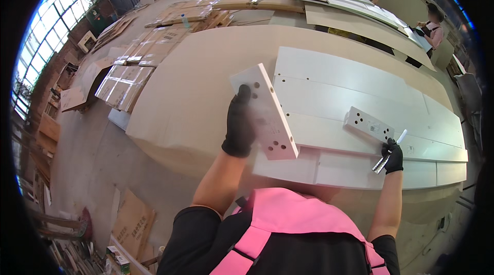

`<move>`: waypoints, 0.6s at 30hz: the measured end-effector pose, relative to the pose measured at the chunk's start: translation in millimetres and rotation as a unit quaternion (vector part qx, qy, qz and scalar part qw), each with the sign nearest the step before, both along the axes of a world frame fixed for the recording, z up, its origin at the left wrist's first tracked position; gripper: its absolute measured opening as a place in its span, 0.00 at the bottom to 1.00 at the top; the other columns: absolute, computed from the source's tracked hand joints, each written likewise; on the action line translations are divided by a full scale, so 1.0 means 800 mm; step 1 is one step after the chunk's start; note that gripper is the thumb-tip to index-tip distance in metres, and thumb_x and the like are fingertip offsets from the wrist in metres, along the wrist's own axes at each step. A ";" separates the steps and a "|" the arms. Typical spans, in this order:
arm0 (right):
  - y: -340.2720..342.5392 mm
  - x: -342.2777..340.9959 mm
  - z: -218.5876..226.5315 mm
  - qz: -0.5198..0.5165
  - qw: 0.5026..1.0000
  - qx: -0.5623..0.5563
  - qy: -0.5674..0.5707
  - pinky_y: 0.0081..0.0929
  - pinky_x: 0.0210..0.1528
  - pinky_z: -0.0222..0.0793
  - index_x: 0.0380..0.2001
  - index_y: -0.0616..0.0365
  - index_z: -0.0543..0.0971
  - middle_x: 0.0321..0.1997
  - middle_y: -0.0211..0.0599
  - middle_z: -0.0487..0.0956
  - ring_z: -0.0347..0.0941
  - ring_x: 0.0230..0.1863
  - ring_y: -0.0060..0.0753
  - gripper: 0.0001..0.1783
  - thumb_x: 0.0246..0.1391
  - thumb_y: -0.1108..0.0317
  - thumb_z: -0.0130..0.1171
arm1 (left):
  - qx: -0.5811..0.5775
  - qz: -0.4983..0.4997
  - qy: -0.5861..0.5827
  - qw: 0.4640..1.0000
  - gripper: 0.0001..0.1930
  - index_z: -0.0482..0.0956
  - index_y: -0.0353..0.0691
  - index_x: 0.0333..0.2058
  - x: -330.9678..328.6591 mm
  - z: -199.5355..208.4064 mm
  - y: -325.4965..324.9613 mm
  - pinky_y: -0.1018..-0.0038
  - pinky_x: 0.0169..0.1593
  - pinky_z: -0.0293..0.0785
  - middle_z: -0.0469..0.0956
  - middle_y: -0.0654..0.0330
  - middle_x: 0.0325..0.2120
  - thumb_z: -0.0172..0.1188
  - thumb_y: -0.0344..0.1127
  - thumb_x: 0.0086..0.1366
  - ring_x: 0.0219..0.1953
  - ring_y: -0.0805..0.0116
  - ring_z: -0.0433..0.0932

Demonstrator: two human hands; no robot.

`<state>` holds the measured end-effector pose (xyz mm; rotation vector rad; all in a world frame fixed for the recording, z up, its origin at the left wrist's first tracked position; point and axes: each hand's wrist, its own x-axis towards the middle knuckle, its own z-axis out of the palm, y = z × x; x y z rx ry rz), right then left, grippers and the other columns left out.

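The left hand clamps a drilled pale board, raised and tilted; a slipping glove could drop it, chipping the white panels. The right hand grips a thin tool beside another drilled board, perhaps scratching it. Boards bear small, unreadable print; cartons, dark lettering.

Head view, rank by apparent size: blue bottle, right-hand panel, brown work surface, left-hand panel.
Brown work surface
Left-hand panel
Right-hand panel
Blue bottle
Apparent only; true sizes unsure.
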<state>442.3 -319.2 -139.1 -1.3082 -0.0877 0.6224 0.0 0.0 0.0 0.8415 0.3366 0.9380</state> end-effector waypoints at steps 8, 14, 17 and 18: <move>0.007 -0.021 0.015 -0.020 0.999 -0.025 -0.008 0.17 0.24 0.68 0.37 0.57 0.73 0.28 0.33 0.75 0.73 0.26 0.24 0.09 0.56 0.66 0.59 | 0.089 0.055 0.006 0.994 0.21 0.70 0.37 0.50 0.025 0.001 0.001 0.71 0.47 0.71 0.74 0.61 0.42 0.48 0.49 0.70 0.43 0.71 0.73; 0.012 -0.029 0.025 -0.040 0.998 -0.045 -0.023 0.15 0.22 0.66 0.35 0.55 0.74 0.24 0.32 0.75 0.69 0.22 0.22 0.08 0.56 0.64 0.60 | 0.193 0.083 0.156 0.965 0.18 0.70 0.35 0.50 0.040 -0.031 0.005 0.75 0.47 0.71 0.75 0.62 0.42 0.55 0.41 0.67 0.42 0.75 0.73; 0.014 -0.034 0.028 -0.051 0.998 -0.042 -0.014 0.14 0.22 0.67 0.35 0.54 0.74 0.24 0.32 0.75 0.70 0.23 0.21 0.08 0.57 0.64 0.60 | 0.249 0.086 0.268 0.927 0.18 0.71 0.33 0.47 0.043 -0.057 0.008 0.73 0.42 0.73 0.78 0.60 0.35 0.59 0.36 0.61 0.35 0.72 0.76; 0.014 -0.033 0.029 -0.046 0.998 -0.039 -0.010 0.14 0.23 0.69 0.36 0.53 0.74 0.25 0.31 0.75 0.71 0.23 0.21 0.07 0.57 0.64 0.59 | 0.252 0.079 0.285 0.922 0.18 0.72 0.32 0.46 0.043 -0.068 0.005 0.70 0.42 0.74 0.78 0.56 0.33 0.59 0.36 0.59 0.35 0.67 0.77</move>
